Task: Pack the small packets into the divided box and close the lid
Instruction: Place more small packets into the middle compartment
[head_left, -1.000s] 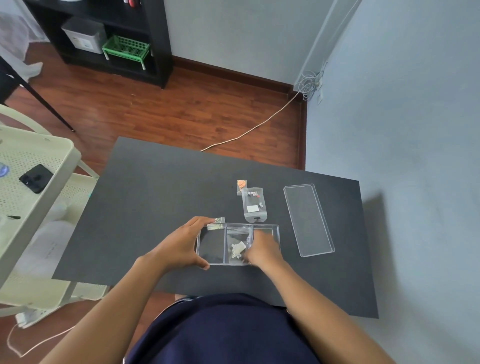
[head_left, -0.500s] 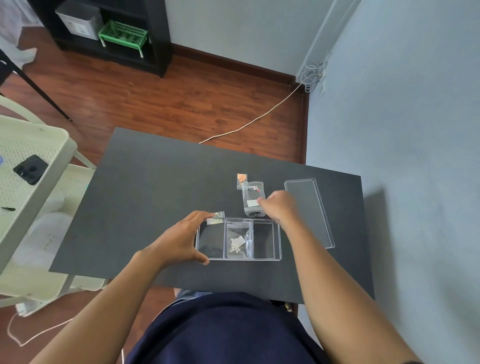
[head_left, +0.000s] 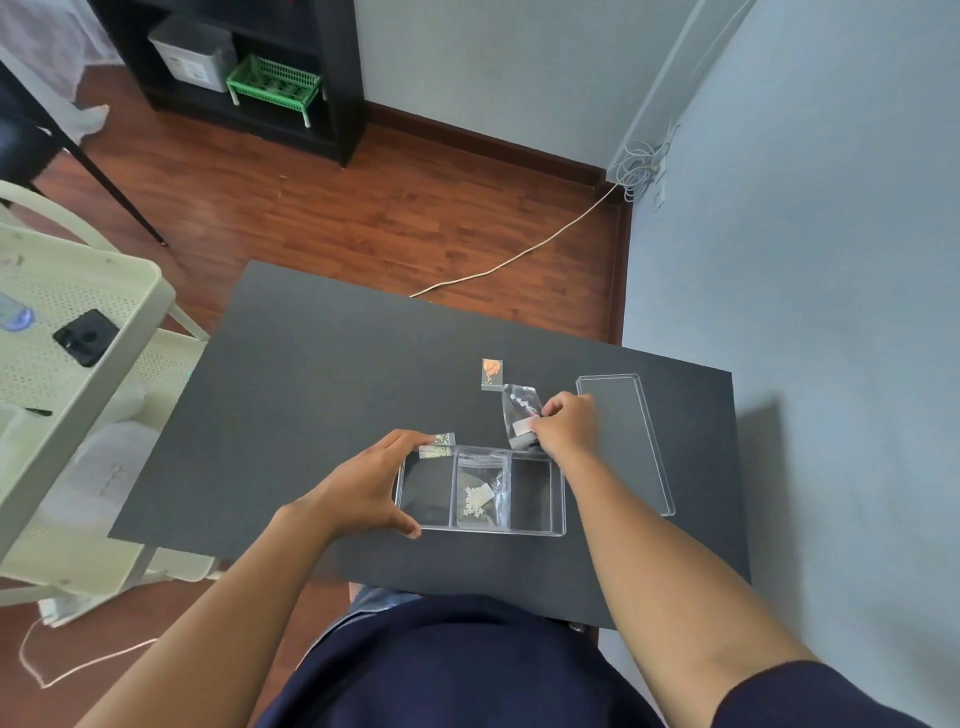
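Right hand (head_left: 563, 423) pinches a clear packet (head_left: 521, 415) just behind the divided box (head_left: 480, 531); its white label is unreadable. Left hand (head_left: 363, 488) grips the box's left end. One packet (head_left: 480, 491) fills the middle compartment. The lid (head_left: 626, 441) lies right, near the table (head_left: 311, 389) edge.

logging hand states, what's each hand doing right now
Left hand: holds the divided box by its left end.
Right hand: pinching a clear packet.

Right hand (head_left: 565, 426) pinches a clear packet (head_left: 521, 415); left hand (head_left: 363, 491) grips the divided box (head_left: 480, 531).
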